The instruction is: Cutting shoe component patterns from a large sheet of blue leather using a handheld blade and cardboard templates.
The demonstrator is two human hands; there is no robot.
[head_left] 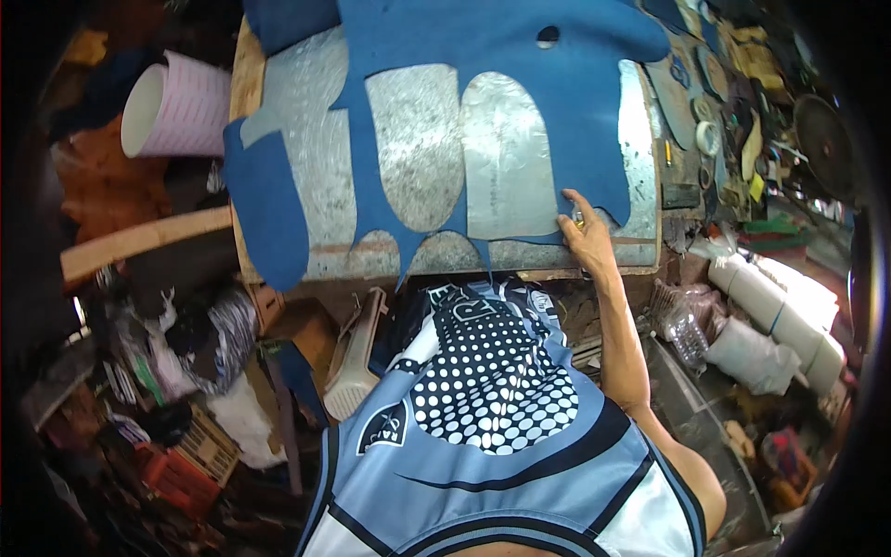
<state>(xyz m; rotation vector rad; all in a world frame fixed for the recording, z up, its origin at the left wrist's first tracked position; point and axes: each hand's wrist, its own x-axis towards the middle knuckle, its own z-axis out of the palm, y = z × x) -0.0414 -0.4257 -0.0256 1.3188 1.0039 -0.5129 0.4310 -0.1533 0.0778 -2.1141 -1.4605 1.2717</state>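
A large blue sheet (594, 111), leather-like, lies over a metal-topped table (320, 176). Rounded shapes are cut out of it, and bare metal shows through. On the sheet's middle rests a flat grey arch-shaped template (509, 167) with a straight near edge. My right hand (588, 243) is by the template's near right corner, over the blue sheet. Its forefinger and thumb are apart, while the other fingers curl around a small yellowish thing that I cannot make out. My left hand is out of view.
A pinkish-white roll (181, 107) stands left of the table. Tape rolls (707, 139) and tools crowd the right side. Large white rolls (775, 311) lie at the lower right. A red crate (186, 478) and a wooden plank (148, 243) are on the left.
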